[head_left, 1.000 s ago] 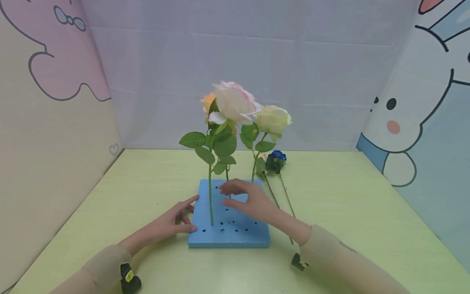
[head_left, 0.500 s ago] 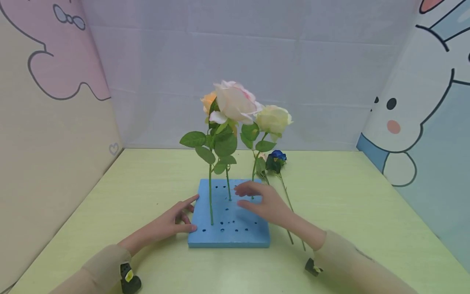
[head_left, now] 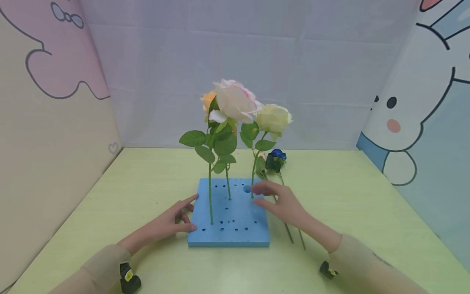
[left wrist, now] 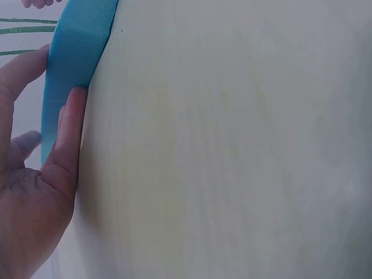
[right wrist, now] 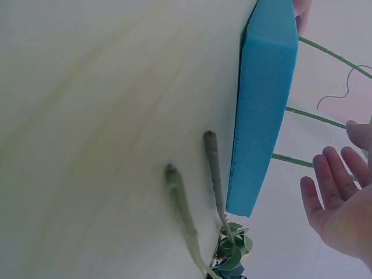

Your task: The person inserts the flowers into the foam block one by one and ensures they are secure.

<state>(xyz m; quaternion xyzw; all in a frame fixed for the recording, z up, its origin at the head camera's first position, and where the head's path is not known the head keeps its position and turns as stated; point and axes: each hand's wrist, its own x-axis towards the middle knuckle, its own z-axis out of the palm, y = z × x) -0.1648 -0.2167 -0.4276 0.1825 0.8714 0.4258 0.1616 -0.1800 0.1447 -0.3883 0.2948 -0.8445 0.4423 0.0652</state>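
The left hand (head_left: 171, 220) is spread at the left edge of a blue board (head_left: 240, 214), its forefinger and thumb touching the rim well apart from each other. The right hand (head_left: 282, 202) is over the board's right side, curved, with a wide gap between thumb and fingers; its fingertips are near the stem of a cream rose (head_left: 273, 119), and I cannot tell whether they touch it.

The board lies on the table (head_left: 349, 196) between the hands. The cream rose, a pale pink rose (head_left: 235, 101) and an orange rose (head_left: 208, 101) stand in it. To the right, a blue rose (head_left: 276, 159) and a small pink rose (head_left: 262, 156) lie on the table.

The head view shows the blooms and the holes in the board's top. The left wrist view adds a digit pressed along the board's thick side. The right wrist view shows the right palm and the lying stems' bottom ends, which rest beside the board.

On the left cuff, a black device (head_left: 129, 277) bears a yellow mark too small to read. The side walls carry printed cartoon figures, with a small heart (head_left: 113, 148) on the left one.
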